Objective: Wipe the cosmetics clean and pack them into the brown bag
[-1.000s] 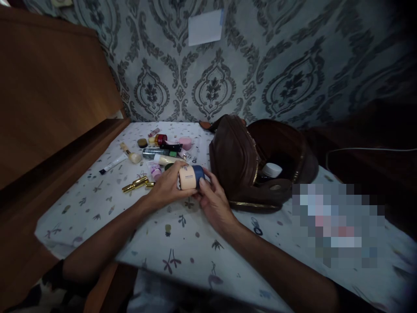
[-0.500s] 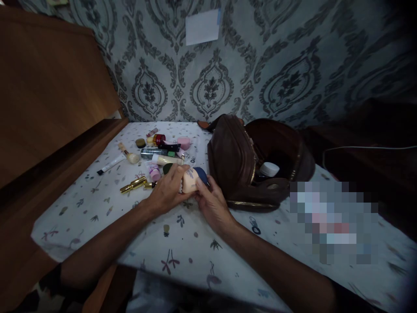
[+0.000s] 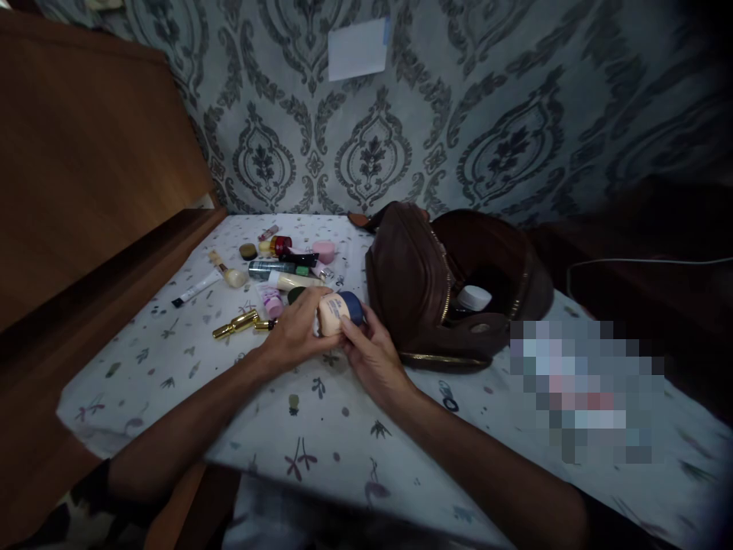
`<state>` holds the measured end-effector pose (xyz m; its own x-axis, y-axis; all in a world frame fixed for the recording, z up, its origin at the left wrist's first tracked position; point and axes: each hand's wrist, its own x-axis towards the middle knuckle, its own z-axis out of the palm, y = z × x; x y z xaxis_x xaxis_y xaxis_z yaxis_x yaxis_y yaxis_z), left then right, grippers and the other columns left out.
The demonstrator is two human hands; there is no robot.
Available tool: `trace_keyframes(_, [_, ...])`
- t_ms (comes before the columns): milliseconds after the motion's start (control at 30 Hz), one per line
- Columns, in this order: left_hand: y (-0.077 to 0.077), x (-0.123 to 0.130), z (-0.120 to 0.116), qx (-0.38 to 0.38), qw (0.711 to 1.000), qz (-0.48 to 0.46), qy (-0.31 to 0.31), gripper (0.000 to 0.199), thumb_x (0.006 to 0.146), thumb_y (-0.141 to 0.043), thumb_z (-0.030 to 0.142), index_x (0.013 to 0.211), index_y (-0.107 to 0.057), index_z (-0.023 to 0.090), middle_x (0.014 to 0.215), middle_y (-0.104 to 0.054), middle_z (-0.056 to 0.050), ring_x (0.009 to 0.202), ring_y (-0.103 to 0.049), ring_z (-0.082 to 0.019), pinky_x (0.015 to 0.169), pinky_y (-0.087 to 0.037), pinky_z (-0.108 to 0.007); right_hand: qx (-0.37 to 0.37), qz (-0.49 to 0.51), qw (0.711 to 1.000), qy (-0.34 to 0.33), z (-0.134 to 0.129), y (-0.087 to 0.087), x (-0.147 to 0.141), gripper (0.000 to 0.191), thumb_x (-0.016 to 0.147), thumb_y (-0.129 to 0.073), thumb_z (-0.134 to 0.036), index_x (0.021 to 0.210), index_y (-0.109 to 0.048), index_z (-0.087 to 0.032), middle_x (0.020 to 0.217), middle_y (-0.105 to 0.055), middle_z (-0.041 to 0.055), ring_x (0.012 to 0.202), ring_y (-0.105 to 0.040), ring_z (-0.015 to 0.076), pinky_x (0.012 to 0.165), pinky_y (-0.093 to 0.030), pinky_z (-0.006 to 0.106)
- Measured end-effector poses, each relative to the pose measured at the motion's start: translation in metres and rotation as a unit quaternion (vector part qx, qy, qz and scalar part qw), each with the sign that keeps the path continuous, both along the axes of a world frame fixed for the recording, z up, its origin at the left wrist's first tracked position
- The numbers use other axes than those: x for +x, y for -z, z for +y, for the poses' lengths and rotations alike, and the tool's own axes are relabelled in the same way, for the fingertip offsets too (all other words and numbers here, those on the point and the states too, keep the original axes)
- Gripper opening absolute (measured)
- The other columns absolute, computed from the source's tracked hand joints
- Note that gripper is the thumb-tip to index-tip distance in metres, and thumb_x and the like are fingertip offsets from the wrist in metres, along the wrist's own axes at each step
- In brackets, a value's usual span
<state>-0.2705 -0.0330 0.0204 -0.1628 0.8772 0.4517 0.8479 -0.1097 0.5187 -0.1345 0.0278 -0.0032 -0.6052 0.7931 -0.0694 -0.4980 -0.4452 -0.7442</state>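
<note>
Between my two hands is a small peach-coloured jar point(image 3: 332, 315) with a dark blue lid point(image 3: 351, 307), lying on its side in the air over the table. My left hand point(image 3: 301, 327) grips its peach end, and my right hand point(image 3: 375, 350) has its thumb on the front and its fingers behind the lid. Close to my left hand lie a gold tube point(image 3: 235, 325), a purple and pink tube point(image 3: 271, 301) and a cream tube point(image 3: 295, 282). A dark round item point(image 3: 296, 295) is partly hidden behind my left fingers.
A brown leather bag point(image 3: 404, 283) stands open right of my hands, with a white-lidded jar point(image 3: 475, 296) inside. Brushes point(image 3: 232, 275), a pink jar point(image 3: 324, 251) and several cosmetics lie at the back left. A blurred patch point(image 3: 589, 389) covers something on the right.
The jar has turned slightly in my hands, so more of its blue lid and printed side shows. My right fingers have shifted a little on it.
</note>
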Motion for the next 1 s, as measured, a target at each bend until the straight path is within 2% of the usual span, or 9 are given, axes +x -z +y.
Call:
trace_keyframes(100, [0.006, -0.001, 0.0, 0.062, 0.996, 0.059, -0.017, 0.053, 0.079, -0.067, 0.026, 0.127, -0.047, 0.016, 0.118, -0.061, -0.012, 0.112, -0.061, -0.027, 0.094, -0.052, -0.038, -0.006, -0.021, 1.0, 0.011, -0.001, 0.002, -0.001, 0.046, 0.063, -0.089, -0.036, 0.099, -0.064, -0.023, 0.097, -0.071, 0.0, 0.09, -0.065, 0.015, 0.076, -0.053, 0.027])
trace_keyframes(200, [0.006, -0.002, 0.0, 0.084, 0.991, 0.102, -0.028, 0.05, 0.085, -0.062, 0.026, 0.13, -0.044, 0.015, 0.118, -0.059, -0.014, 0.112, -0.061, -0.028, 0.088, -0.054, -0.04, -0.004, -0.03, 1.0, -0.001, -0.005, 0.003, -0.002, 0.04, 0.064, -0.088, -0.041, 0.086, -0.063, -0.02, 0.086, -0.069, 0.0, 0.08, -0.064, 0.0137, 0.071, -0.052, 0.026])
trace_keyframes(300, [0.004, -0.001, -0.002, 0.085, 0.988, 0.126, -0.023, 0.049, 0.089, -0.059, 0.027, 0.133, -0.041, 0.015, 0.121, -0.056, -0.016, 0.112, -0.06, -0.029, 0.087, -0.055, -0.041, 0.007, -0.008, 1.0, -0.015, -0.009, 0.002, -0.005, 0.04, 0.066, -0.085, -0.048, 0.083, -0.064, -0.019, 0.086, -0.07, 0.0014, 0.083, -0.066, 0.0162, 0.076, -0.053, 0.029])
trace_keyframes(433, [0.007, 0.007, -0.006, 0.086, 0.988, 0.126, 0.015, 0.056, 0.089, -0.063, 0.032, 0.137, -0.038, 0.018, 0.128, -0.051, -0.017, 0.123, -0.053, -0.031, 0.098, -0.05, -0.047, -0.003, 0.033, 0.999, -0.004, -0.008, 0.0, -0.006, 0.042, 0.07, -0.082, -0.052, 0.095, -0.066, -0.022, 0.096, -0.073, 0.0029, 0.094, -0.068, 0.0204, 0.078, -0.054, 0.033])
trace_keyframes(500, [0.008, 0.011, -0.007, 0.086, 0.99, 0.104, 0.032, 0.056, 0.09, -0.062, 0.037, 0.137, -0.038, 0.018, 0.131, -0.048, -0.017, 0.127, -0.049, -0.031, 0.104, -0.046, -0.049, -0.008, 0.041, 0.999, 0.001, -0.005, -0.002, -0.005, 0.041, 0.072, -0.079, -0.053, 0.098, -0.067, -0.023, 0.1, -0.073, 0.0034, 0.095, -0.068, 0.0206, 0.077, -0.055, 0.033])
trace_keyframes(667, [0.008, 0.014, -0.006, 0.104, 0.993, 0.014, 0.051, 0.036, 0.102, -0.038, 0.033, 0.133, -0.043, 0.018, 0.131, -0.049, -0.015, 0.129, -0.047, -0.024, 0.111, -0.039, -0.047, 0.0, 0.036, 0.999, 0.006, -0.002, -0.005, 0.001, 0.042, 0.072, -0.08, -0.054, 0.098, -0.068, -0.023, 0.1, -0.072, 0.0022, 0.086, -0.066, 0.0167, 0.072, -0.054, 0.029])
trace_keyframes(800, [0.004, 0.011, -0.004, 0.118, 0.99, -0.044, 0.068, 0.038, 0.103, -0.031, 0.035, 0.135, -0.046, 0.019, 0.136, -0.05, -0.015, 0.132, -0.045, -0.023, 0.115, -0.034, -0.046, 0.019, 0.023, 0.999, -0.025, -0.006, -0.006, 0.003, 0.045, 0.071, -0.08, -0.055, 0.097, -0.067, -0.021, 0.09, -0.071, 0.0016, 0.077, -0.063, 0.0147, 0.062, -0.051, 0.024])
trace_keyframes(1000, [-0.002, 0.004, -0.004, 0.052, 0.979, -0.177, 0.091, 0.053, 0.101, -0.029, 0.053, 0.122, -0.062, 0.018, 0.121, -0.065, -0.011, 0.113, -0.06, -0.023, 0.101, -0.046, -0.039, -0.006, -0.013, 0.994, -0.109, -0.006, -0.004, 0.005, 0.048, 0.074, -0.073, -0.064, 0.089, -0.065, -0.019, 0.072, -0.067, 0.0009, 0.059, -0.059, 0.0131, 0.047, -0.041, 0.022])
